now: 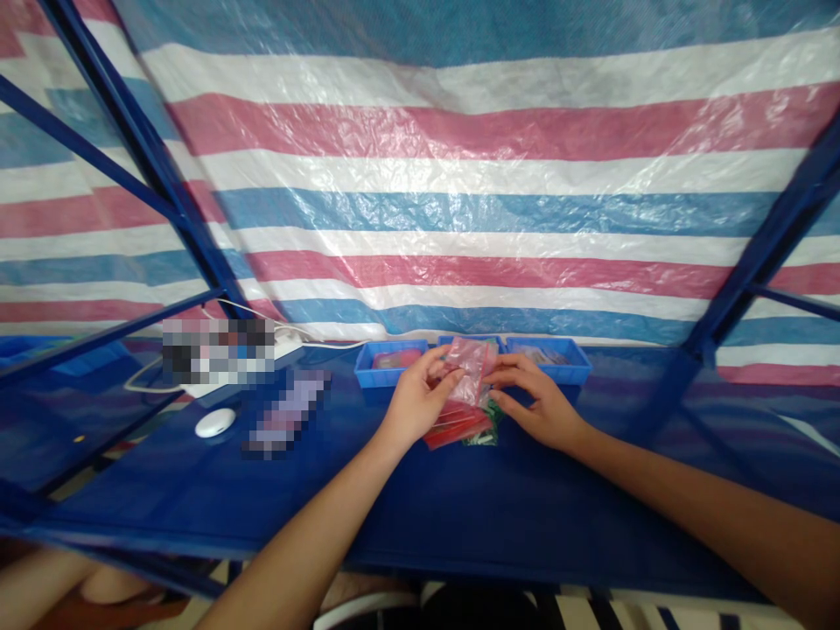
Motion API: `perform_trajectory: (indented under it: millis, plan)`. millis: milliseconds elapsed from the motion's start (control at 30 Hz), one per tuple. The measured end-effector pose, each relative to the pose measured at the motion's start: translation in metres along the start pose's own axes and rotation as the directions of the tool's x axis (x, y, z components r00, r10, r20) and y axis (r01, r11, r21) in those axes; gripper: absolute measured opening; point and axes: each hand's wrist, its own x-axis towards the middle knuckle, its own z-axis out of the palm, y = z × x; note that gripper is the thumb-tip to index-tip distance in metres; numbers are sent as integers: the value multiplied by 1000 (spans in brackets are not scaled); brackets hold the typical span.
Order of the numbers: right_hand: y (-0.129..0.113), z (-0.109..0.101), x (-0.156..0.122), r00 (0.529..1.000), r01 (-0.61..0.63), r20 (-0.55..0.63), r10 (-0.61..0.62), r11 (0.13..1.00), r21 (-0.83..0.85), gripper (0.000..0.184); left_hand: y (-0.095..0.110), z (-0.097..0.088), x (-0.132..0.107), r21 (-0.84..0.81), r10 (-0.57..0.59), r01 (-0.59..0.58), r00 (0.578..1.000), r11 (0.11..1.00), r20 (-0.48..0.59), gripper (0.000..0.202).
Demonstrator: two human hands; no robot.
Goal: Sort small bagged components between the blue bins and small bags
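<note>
A clear plastic bag [471,363] with a pinkish tint is held up in front of the bins, its left side pinched between the thumb and fingers of my left hand [423,398]. Close to the bag's right edge is my right hand [535,401], its fingers apart and slightly curled; whether a fingertip touches the bag is hard to see. Below the bag lie red-edged plastic bags [452,427] on the blue table. Beside them is a small heap of green pieces [486,430], partly covered, too small to make out.
Three blue bins stand along the back: a left bin [381,378], a middle bin [446,339] mostly hidden, and a right bin [570,374]. A white oval case [215,423] lies left on the table [525,516]. Blue metal posts frame both sides before a striped sheet [486,210].
</note>
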Motion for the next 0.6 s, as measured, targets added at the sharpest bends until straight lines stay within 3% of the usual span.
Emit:
perform_trajectory:
  millis: [100,267,400,533,600]
  plan:
    - [-3,2,-1,996,-55,78,46,992,117,30,-4,2,1,-91,-41,44,998,995,40,56]
    - [-5,3,-2,992,-123,37,118,981,151,35,-6,8,-3,-180,-48,54,998,982,34,61]
    - [-6,1,-1,986,-165,13,165,969,183,39,-4,9,-7,-91,14,-14,1000,996,-2,59]
    - [-6,1,-2,982,-190,35,187,958,215,40,-1,7,-8,34,30,-34,994,999,109,40]
    - [-5,3,-2,981,-194,36,191,952,237,40,0,6,-7,101,41,-54,992,993,122,41]
